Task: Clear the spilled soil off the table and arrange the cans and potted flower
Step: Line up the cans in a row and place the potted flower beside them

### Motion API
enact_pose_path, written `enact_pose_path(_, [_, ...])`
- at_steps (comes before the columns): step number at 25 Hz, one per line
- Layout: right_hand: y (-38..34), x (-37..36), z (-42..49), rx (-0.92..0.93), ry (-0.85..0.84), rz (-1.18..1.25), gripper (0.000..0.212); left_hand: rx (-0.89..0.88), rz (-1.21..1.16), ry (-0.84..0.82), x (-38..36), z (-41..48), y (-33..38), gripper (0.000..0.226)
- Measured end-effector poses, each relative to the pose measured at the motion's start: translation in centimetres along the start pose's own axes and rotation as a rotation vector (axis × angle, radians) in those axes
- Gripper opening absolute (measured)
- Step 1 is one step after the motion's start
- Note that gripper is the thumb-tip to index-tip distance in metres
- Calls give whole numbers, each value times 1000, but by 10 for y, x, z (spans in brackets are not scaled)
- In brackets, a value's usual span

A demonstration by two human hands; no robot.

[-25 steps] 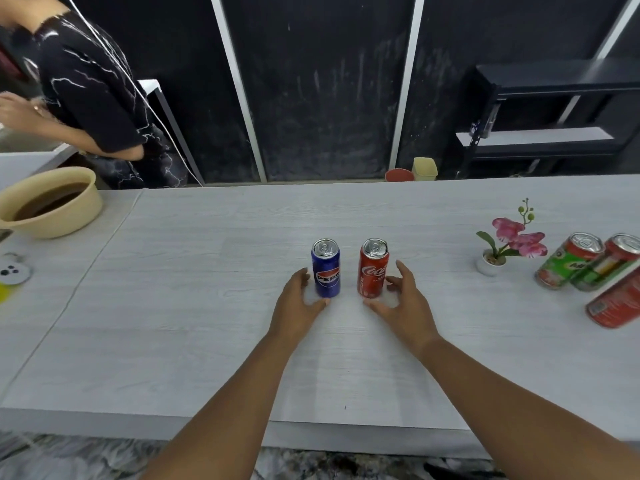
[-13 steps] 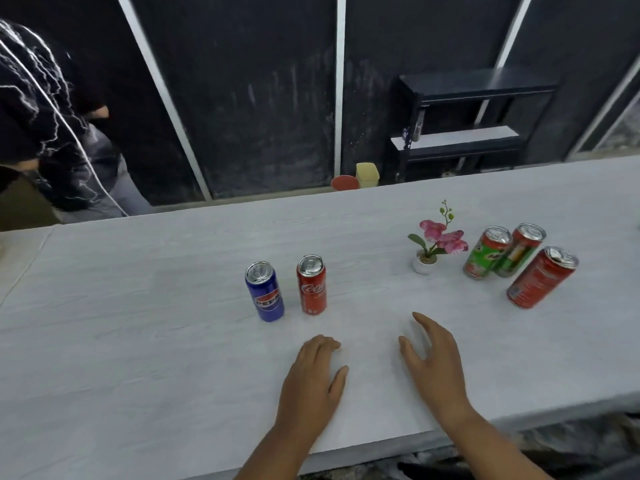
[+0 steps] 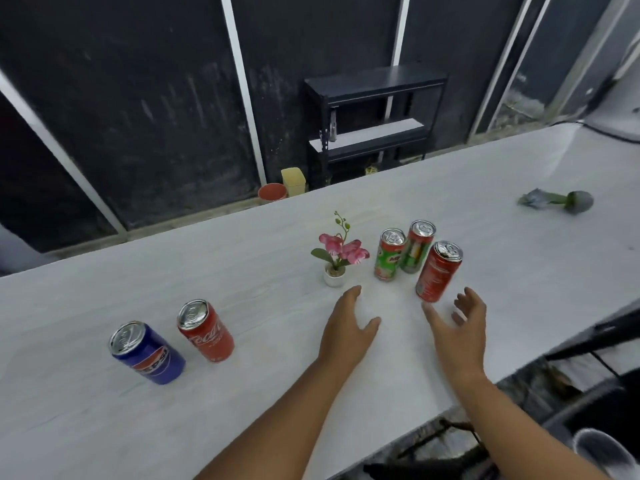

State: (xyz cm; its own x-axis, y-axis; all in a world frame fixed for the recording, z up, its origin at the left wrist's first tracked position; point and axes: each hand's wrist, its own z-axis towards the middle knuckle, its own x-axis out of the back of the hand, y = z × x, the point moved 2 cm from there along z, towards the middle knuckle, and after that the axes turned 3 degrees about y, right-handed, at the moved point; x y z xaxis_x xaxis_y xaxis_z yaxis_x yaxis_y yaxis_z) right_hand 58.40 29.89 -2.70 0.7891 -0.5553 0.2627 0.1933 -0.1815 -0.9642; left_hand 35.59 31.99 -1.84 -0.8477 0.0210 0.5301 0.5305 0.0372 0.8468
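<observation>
Since I see no soil on the pale surface (image 3: pixel 242 258), arranging remains: pink potted flower (image 3: pixel 337 261), rightmost red aluminium can (image 3: pixel 439 271); left hand (image 3: pixel 346 327), right hand (image 3: pixel 457 330) fingers wide, empty.

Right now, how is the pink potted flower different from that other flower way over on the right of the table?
The pink potted flower stands upright; the bluish flower lies on its side. The pink potted flower has a white pot, the bluish flower a grey one. The pink potted flower sits beside the green can; the bluish flower lies alone, far right. Both are small potted flowers on the white table.
</observation>
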Motion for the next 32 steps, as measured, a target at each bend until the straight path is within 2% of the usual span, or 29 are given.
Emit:
enact_pose_path(4, [-14,-6,34,28,-45,-26,99,17,-25,15,-23,53,28,91])
enact_pose_path(8, [-22,-16,39,125,-88,-95,73,34,-28,77,-41,84,39,92])
enact_pose_path(11, [-17,-16,41,142,-87,-136,68,46,-73,154,-52,92,38,77])
enact_pose_path(15, [-8,-17,45,207,-70,-222,51,44,-129,203,-53,90,37,57])
enact_pose_path(19, [-5,-18,45,284,-112,-286,54,28,-159,194,-41,69,29,54])
enact_pose_path(22, [-4,-16,41,277,-195,-251,46,43,-186,188,-22,39,14,57])
enact_pose_path(25, [-10,-18,32,278,-218,-252,49,77,-207,214,4,3,-7,58])
enact_pose_path(29, [-14,-34,-5,300,-287,-283,57,119,-196,256,42,-50,-32,55])
enact_pose_path(32, [-14,-57,-50,320,-378,-282,54,141,-195,294,71,-93,-54,55])
